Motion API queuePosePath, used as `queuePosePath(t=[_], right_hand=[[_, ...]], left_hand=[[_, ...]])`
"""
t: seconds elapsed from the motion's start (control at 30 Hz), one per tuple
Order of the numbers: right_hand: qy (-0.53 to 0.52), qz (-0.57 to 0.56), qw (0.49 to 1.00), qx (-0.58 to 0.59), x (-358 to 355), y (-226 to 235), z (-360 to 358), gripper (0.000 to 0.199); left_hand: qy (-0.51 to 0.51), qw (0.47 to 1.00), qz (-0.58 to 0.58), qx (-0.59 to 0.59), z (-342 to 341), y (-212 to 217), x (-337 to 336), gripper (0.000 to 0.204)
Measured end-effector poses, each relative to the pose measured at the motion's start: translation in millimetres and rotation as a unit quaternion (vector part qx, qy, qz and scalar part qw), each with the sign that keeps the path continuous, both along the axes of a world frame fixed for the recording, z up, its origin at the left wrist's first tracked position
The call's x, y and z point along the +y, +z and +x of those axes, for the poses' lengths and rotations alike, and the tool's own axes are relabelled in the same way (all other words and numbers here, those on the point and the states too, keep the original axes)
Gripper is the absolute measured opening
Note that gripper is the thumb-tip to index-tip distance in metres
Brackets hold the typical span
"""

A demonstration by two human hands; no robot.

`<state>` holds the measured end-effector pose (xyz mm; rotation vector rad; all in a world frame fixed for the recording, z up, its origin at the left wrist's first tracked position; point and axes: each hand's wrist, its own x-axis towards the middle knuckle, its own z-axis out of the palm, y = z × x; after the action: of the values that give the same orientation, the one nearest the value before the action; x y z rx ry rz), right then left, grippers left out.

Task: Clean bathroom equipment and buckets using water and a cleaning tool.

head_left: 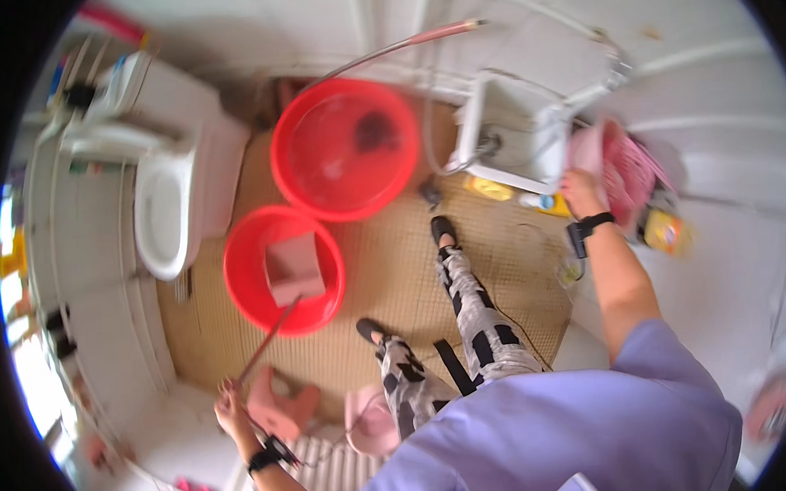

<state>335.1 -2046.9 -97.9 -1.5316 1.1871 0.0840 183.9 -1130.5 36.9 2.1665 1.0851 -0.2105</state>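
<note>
My left hand is closed round the thin handle of a pink long-handled dustpan. The pan sits tilted inside the smaller red basin, and its handle slopes down toward me. At the right, my right hand has its fingers curled against a pink basin, beside the corner of a white square sink. Blur hides what those fingers grip. Farther off stands a larger red basin, which holds water and a dark clump.
A white toilet stands at the left. Above the far basin a hose with a pink end sticks out. Yellow packages lie by the sink. Near my feet are a pink stool and a pink tub, on tan tiles.
</note>
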Motion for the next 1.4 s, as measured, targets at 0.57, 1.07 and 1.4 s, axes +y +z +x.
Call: queuePosePath(t=[0.57,1.07,1.4], right_hand=[[0.013,0.100,0.975,-0.199,58.0,82.8,74.0,0.014],[0.224,0.040,0.947,-0.225,233.7,273.3,21.5,0.016],[0.015,0.538,0.791,-0.289,260.8,294.7,33.6,0.017]], left_hand=[[0.031,0.997,0.073,-0.025,72.0,17.5,-237.0,0.035],[-0.046,0.752,-0.652,0.081,210.8,50.2,-510.1,0.057],[0.428,0.372,-0.822,0.049,196.0,-2.3,-505.1,0.039]])
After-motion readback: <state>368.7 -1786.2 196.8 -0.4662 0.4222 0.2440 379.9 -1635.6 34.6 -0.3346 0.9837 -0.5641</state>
